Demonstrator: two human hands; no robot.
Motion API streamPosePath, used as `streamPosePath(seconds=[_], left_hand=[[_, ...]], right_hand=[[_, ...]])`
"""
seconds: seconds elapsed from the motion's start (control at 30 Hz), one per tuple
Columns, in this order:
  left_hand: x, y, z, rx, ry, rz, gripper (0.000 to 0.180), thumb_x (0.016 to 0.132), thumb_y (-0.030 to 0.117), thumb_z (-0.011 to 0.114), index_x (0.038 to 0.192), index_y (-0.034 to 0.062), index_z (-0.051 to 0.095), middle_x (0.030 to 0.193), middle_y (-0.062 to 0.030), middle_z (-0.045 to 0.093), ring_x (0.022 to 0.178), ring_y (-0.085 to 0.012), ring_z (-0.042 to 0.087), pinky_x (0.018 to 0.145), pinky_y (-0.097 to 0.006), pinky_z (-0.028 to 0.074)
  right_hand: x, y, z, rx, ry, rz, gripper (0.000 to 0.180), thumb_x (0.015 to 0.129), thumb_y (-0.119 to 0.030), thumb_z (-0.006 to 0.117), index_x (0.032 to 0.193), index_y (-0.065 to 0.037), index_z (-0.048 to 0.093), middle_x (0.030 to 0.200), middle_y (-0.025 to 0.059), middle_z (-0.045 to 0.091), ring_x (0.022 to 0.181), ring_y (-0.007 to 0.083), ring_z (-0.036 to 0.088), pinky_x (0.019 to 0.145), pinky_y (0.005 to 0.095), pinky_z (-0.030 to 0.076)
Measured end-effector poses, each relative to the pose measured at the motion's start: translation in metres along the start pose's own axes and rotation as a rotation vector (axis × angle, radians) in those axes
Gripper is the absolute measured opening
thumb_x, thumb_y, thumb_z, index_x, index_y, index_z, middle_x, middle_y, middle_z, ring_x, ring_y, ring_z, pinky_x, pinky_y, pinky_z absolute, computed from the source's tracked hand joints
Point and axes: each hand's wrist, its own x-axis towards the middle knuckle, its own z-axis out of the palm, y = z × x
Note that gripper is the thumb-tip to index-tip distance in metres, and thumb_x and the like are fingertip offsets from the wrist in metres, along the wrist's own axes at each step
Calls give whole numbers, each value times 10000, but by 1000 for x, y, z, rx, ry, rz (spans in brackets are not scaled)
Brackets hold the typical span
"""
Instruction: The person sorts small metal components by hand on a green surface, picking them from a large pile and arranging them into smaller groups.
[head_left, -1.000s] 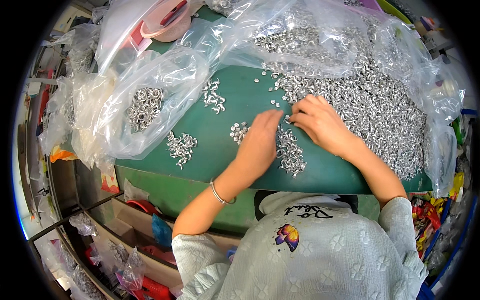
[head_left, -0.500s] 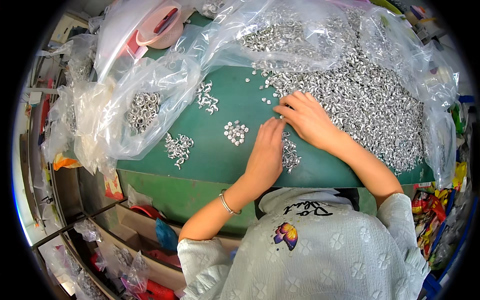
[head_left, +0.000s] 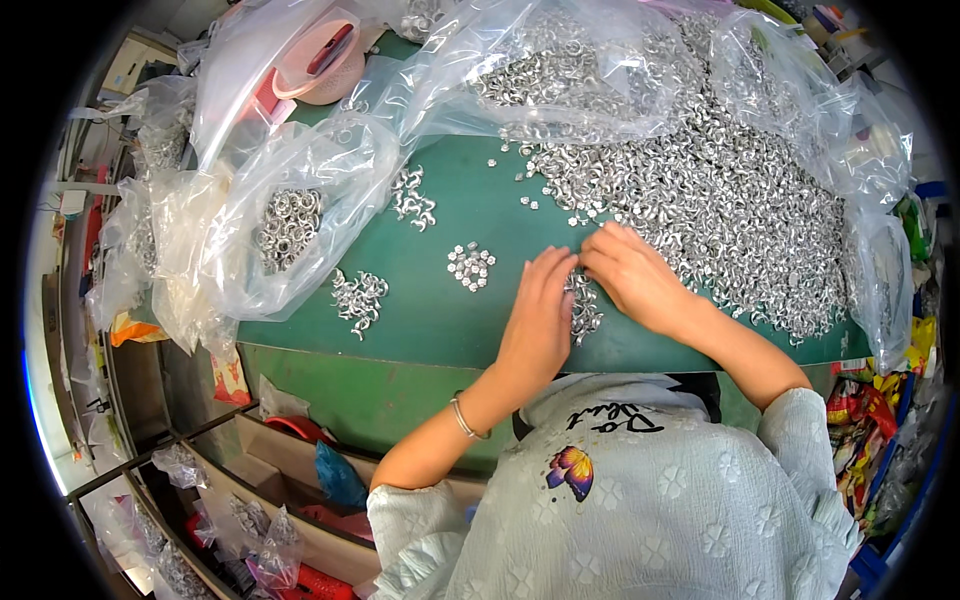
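My left hand (head_left: 538,315) rests on the green table beside a small heap of curved silver metal pieces (head_left: 584,312). Its fingers are stretched out side by side, their tips close to those of my right hand (head_left: 637,275). That hand bends its fingers together at the heap's far end; whatever lies under the tips is hidden. Small flower-shaped metal pieces (head_left: 470,267) sit in a cluster left of my left hand. Two more small groups of curved pieces (head_left: 359,300) lie farther left. A large spread of similar silver pieces (head_left: 740,220) covers the right side.
Clear plastic bags (head_left: 300,160) drape the table's far and left edges, one holding silver rings (head_left: 289,226). A pink basket (head_left: 335,75) stands at the far left. Below the table's front edge is an open drawer (head_left: 245,445); colourful packets (head_left: 860,410) lie at right.
My right hand has drawn back from the big spread toward me, its fingers now more bent. Several small pieces show at the spread's edge where it was. My left hand stays nearly in place.
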Motion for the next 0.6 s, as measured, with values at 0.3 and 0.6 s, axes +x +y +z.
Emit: streamPosePath(seconds=[0.3,0.6], left_hand=[[67,-47,-34,368,-17,179,286,841,-33,590,1126,-27,610,1213,-178,553,1132,-360,530,962,-407,444],[36,-46,-68,325,25,87,198,833,-19,618,1029,-38,632,1081,-148,598,1011,-332,578,866,-395,480]], right_hand=[[41,13,9,-203,76,45,96,753,-21,590,847,-9,610,887,107,554,884,293,537,800,397,450],[64,2,27,224,6,40,227,800,-97,679,1008,-19,632,1027,102,590,1027,309,544,870,393,463]])
